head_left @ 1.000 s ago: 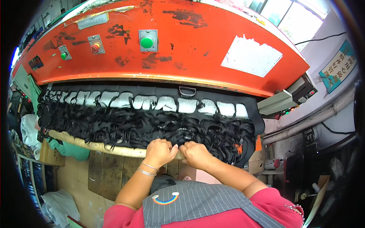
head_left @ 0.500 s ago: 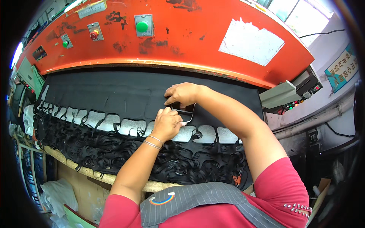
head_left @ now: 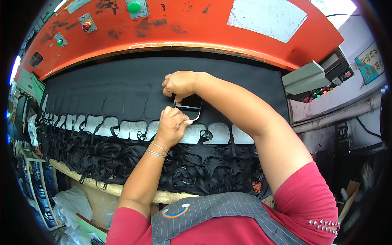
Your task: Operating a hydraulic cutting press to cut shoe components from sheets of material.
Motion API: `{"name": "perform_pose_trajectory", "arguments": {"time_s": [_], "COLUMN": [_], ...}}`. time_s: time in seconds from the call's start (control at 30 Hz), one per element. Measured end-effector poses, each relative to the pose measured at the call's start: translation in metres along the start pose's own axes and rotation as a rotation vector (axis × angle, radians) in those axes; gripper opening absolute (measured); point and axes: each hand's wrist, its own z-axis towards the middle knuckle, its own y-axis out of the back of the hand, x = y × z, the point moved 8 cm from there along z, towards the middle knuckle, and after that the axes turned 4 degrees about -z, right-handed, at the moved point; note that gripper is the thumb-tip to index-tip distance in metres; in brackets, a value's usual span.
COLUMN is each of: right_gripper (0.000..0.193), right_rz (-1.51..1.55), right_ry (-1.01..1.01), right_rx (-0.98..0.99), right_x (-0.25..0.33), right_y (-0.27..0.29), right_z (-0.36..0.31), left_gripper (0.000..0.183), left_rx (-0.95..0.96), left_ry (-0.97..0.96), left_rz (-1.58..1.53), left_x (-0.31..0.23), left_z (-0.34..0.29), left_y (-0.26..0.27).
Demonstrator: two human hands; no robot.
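A cutting die (head_left: 190,108), a thin metal-strip frame with a crossbar, stands on a black sheet of material (head_left: 102,90). My left hand (head_left: 173,124) is closed at the die's near side, thumb against its lower edge. On the far side, my right hand (head_left: 179,85) curls its fingers over the frame and covers much of that end. Along the sheet's near edge, cut-out gaps bare a silver-grey surface (head_left: 132,130). Narrow strips of black material run between the gaps.
Tangled black offcuts (head_left: 122,153) heap along the near edge of the bed. Behind the sheet spans a red-orange press beam (head_left: 183,32) with a green button (head_left: 134,7) and a red knob (head_left: 85,26). A grey control box (head_left: 304,77) stands at the right.
The whole view has shifted, so the press beam sits higher in the picture. My right hand has moved slightly left over the die. The die keeps its place on the sheet.
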Motion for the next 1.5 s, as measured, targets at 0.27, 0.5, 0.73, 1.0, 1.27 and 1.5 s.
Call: {"name": "perform_pose_trajectory", "arguments": {"time_s": [0.27, 0.5, 0.73, 1.0, 1.27, 1.5], "right_gripper": [0.034, 0.031, 0.030, 0.023, 0.031, 0.055], "right_rz": [0.215, 0.254, 0.281, -0.157, 0.101, 0.552], "right_ry": [-0.543, -0.457, -0.390, -0.042, -0.881, -1.271], "right_rx": [0.001, 0.135, 0.285, -0.354, -0.289, -0.496], "right_x": [0.064, 0.061, 0.051, 0.013, -0.028, 0.018], "right_y": [0.002, -0.024, 0.004, 0.020, 0.027, -0.069], "right_z": [-0.064, -0.041, -0.024, -0.027, -0.172, -0.224], "left_gripper": [0.017, 0.013, 0.006, 0.028, 0.050, 0.036], "left_rx": [0.011, -0.114, 0.049, -0.277, 0.115, 0.163], "left_ry": [0.052, -0.041, 0.047, 0.062, 0.122, 0.139], "left_rz": [0.110, -0.020, 0.021, -0.116, 0.143, 0.188], "left_x": [-0.008, -0.026, 0.001, -0.006, -0.023, -0.021], "left_z": [-0.023, -0.030, -0.036, 0.005, -0.011, -0.017], "left_y": [0.013, 0.031, 0.024, 0.032, -0.022, -0.027]}}
